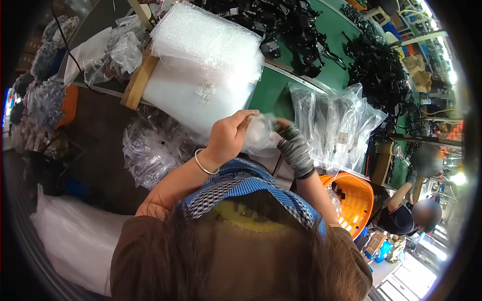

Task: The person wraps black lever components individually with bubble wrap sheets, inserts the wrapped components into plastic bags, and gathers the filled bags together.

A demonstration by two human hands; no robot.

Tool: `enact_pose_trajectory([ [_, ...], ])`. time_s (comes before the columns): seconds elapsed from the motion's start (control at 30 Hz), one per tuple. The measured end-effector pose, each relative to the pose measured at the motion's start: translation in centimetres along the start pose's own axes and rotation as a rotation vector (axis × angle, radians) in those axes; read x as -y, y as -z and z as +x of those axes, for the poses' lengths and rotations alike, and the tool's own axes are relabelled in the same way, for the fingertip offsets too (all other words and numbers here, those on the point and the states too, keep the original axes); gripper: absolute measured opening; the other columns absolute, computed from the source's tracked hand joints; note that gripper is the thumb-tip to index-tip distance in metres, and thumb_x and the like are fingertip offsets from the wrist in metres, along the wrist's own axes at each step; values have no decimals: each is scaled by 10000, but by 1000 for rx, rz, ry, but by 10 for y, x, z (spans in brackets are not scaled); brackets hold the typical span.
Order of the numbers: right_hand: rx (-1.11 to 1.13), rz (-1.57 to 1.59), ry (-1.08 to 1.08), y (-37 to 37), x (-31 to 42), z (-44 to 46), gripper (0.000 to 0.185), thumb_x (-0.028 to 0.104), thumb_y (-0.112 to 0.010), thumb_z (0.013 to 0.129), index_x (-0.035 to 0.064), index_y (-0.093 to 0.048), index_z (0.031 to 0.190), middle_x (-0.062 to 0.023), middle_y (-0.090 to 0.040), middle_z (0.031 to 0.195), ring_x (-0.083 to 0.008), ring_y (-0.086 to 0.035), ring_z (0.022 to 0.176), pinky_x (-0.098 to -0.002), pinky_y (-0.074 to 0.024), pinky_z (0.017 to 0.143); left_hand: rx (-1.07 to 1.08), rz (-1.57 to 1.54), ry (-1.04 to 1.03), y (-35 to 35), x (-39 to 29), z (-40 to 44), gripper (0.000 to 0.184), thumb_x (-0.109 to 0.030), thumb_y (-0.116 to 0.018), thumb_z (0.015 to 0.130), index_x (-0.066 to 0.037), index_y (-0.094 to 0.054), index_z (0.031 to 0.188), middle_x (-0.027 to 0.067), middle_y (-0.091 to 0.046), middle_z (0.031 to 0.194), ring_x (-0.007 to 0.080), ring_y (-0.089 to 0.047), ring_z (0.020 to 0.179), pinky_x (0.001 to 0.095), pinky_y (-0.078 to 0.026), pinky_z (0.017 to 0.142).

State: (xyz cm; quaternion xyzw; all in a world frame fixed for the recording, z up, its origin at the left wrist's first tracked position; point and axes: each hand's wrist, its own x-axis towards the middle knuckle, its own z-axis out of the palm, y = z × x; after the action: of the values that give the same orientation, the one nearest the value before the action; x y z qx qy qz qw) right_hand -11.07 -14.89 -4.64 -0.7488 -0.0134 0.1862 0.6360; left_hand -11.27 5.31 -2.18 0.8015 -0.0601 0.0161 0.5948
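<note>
Blurred clear plastic packaging point(261, 134) between left fingers point(245, 116), pinching one edge, and right gloved fingers point(287, 131), curled onto the other.

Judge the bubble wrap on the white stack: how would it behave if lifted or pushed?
The bubble wrap would probably sag when lifted, as its sheets look thin. Being bubbled film, it is likely light for its size. Pushed, it might slide over the flat white stack.
</note>
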Motion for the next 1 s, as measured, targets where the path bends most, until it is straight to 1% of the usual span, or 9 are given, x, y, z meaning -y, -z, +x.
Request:
enact_pose_trajectory([
  [0.03,-215,-486,206,-5,-6,0,438,145,-646,830,54,-464,1218,-91,-585,980,-171,-569,831,-296,-490,722,40,-9,17,2,-6,0,214,-75,-485,914,0,-611,1070,58,-497,574,71,-405,483,236,-352,466],
  [0.1,-118,-181,200,-14,-18,-3,458,155,-641,819,68,-451,1227,-124,-601,977,-198,-587,794,-316,-493,720,91,1,-13,-2,-8,-2,215,-49,-481,904,1,-610,1069,53,-490,566,64,-392,479,231,-342,458],
  [0.27,-11,-1126,-7,-6,7,-27,254,134,-584,804,57,-573,1046,-127,-638,793,-304,-589,683,-334,-488,655,179,-35,74,-2,-16,2,241,-25,-452,895,-28,-609,1079,48,-524,596,76,-419,496,249,-355,469],
  [0.4,93,28,47,5,88,-54,215,90,-547,861,39,-582,1068,24,-535,732,-34,-450,618,-213,-380,540,269,-191,-80,13,-62,8,235,-66,-446,920,-36,-605,1091,14,-480,563,66,-378,483,255,-329,452],
  [0.57,-279,295,-90,33,110,-49,257,37,-583,778,11,-577,1034,-63,-599,941,-115,-548,817,-269,-453,697,252,-191,188,5,-67,57,209,-74,-459,933,-19,-614,1062,-24,-445,578,27,-348,502,196,-301,459],
  [0.7,-279,546,228,73,76,-86,357,145,-631,767,-3,-540,1079,-100,-590,974,-157,-568,842,-280,-461,712,263,-240,-268,10,-116,58,204,-71,-440,937,-33,-616,1032,-10,-478,581,39,-396,480,190,-328,458],
  [0.8,-505,347,-98,92,-23,-65,442,182,-637,765,-16,-486,1130,-133,-580,1008,-188,-572,874,-300,-462,737,507,-334,-100,-17,-122,65,223,-150,-431,946,-36,-617,989,13,-545,640,95,-480,537,245,-395,521],
  [0.87,-462,172,-185,75,-78,-68,500,207,-641,764,-25,-450,1164,-155,-573,1031,-209,-574,895,-313,-463,753,796,-136,-563,-65,-107,54,182,-176,-478,908,-69,-614,964,103,-608,725,234,-582,636,357,-452,594],
  [1.0,-257,-312,-232,89,-87,-38,620,256,-648,762,-43,-377,1233,-199,-559,1077,-250,-580,937,-340,-464,787,1410,-96,-442,-114,-89,49,191,-197,-510,875,-100,-608,1008,127,-629,811,311,-599,790,403,-458,707],
])
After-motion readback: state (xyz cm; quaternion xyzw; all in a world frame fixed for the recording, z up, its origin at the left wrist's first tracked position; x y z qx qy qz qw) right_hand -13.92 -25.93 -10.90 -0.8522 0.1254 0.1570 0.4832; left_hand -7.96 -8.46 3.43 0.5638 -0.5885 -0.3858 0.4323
